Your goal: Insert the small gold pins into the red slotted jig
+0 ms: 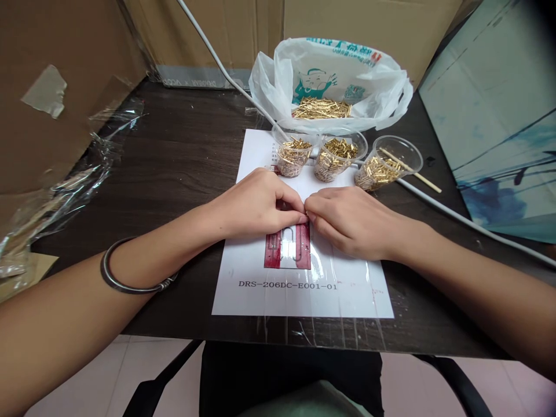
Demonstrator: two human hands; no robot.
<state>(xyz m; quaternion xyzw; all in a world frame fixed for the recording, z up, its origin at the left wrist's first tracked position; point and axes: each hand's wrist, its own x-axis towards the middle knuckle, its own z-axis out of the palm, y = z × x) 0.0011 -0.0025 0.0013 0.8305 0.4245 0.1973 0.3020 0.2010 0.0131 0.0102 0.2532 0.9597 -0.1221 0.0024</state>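
Note:
My left hand (264,202) and my right hand (351,220) meet fingertip to fingertip over a white printed sheet (243,255). Thumb and index finger are pinched on the left; the right hand's fingers are curled closed. Whatever lies between the fingertips is too small or hidden to name. Just below them, the sheet shows a red-and-white printed picture (273,255). Beyond the hands stand three clear plastic cups of small brass-coloured pins: a left cup (292,159), a middle cup (332,162), and a tilted right cup (377,171).
A white plastic bag (269,87) holding more brass-coloured pieces lies open behind the cups. A thin wooden stick (428,182) leans out of the right cup. A white cable (217,61) crosses the dark table (174,145). Cardboard (208,35) walls the back; crumpled clear film (65,197) lies left.

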